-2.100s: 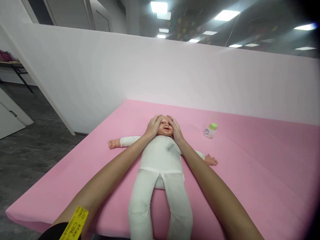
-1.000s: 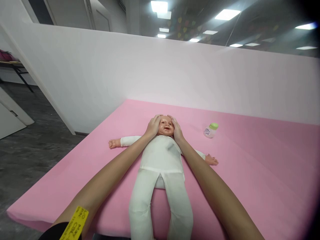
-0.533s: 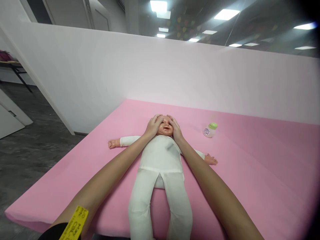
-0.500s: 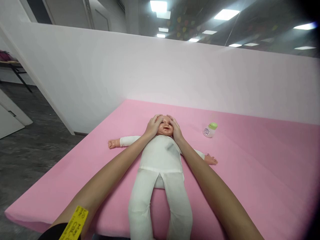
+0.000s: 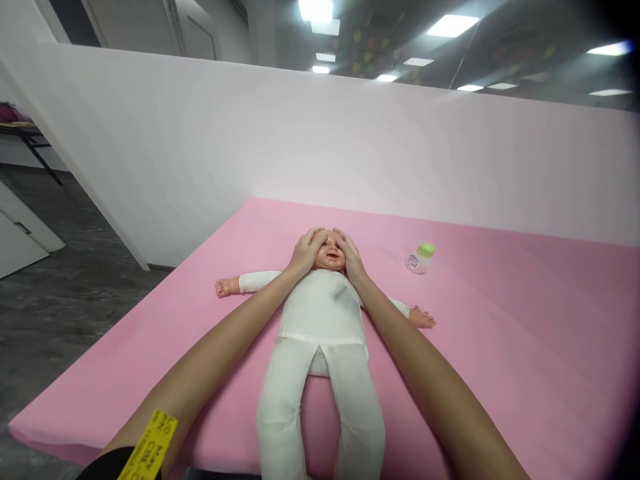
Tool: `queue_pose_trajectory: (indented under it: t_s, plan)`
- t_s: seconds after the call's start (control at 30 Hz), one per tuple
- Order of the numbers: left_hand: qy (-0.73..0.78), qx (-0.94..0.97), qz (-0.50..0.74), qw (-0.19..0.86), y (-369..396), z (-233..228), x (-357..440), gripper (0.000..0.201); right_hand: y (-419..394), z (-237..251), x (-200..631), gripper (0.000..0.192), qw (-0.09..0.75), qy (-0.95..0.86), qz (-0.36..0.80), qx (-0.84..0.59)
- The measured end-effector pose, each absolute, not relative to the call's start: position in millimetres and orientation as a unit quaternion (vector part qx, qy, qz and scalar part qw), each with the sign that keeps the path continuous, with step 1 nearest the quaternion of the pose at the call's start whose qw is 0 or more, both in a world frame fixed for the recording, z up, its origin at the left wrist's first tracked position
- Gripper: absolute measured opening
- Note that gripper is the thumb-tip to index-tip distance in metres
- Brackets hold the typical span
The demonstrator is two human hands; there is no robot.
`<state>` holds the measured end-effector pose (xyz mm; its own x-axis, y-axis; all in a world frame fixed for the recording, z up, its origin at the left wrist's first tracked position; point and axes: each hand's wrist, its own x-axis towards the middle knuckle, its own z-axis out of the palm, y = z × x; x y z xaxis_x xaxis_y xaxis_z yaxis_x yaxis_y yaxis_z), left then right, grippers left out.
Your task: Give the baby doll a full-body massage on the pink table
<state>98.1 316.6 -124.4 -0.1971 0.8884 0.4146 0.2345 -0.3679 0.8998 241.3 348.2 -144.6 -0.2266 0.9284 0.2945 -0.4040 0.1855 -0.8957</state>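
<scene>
A baby doll (image 5: 323, 310) in a white cloth suit lies on its back on the pink padded table top (image 5: 500, 347), arms spread to both sides. My left hand (image 5: 306, 252) rests along the left side of its head (image 5: 331, 255), fingers stretched out over the temple and forehead. On the opposite side my right hand (image 5: 351, 255) lies the same way, its fingertips near the top of the forehead. Both palms touch the head, and the doll's mouth and nose show between them. Neither hand's fingers are closed around anything.
A small clear bottle with a green cap (image 5: 421, 259) leans on the pink surface to the right of the doll. Behind the table rises a white partition (image 5: 320, 140). Dark floor (image 5: 85, 267) shows at the left, beyond the table's edge.
</scene>
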Motion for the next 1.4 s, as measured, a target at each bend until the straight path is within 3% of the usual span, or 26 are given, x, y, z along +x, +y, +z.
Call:
queue_pose_trajectory:
  t_s: [0.43, 0.67, 1.1, 1.4]
  plan:
    - [0.512, 0.559, 0.594, 0.268, 314.3, -119.4, 101.0, 0.032, 352.9, -148.1, 241.5, 0.043, 0.584, -0.522, 0.577, -0.233]
    - [0.489, 0.578, 0.592, 0.275, 315.0, -123.4, 98.0, 0.036, 351.0, -147.4, 242.5, 0.053, 0.568, -0.532, 0.574, -0.255]
    - [0.508, 0.544, 0.606, 0.282, 318.3, -121.6, 101.9, 0.034, 355.5, -149.8, 241.3, 0.044, 0.576, -0.531, 0.575, -0.235]
    - [0.497, 0.572, 0.592, 0.274, 314.4, -122.4, 97.9, 0.035, 351.1, -145.7, 242.9, 0.050, 0.573, -0.541, 0.561, -0.252]
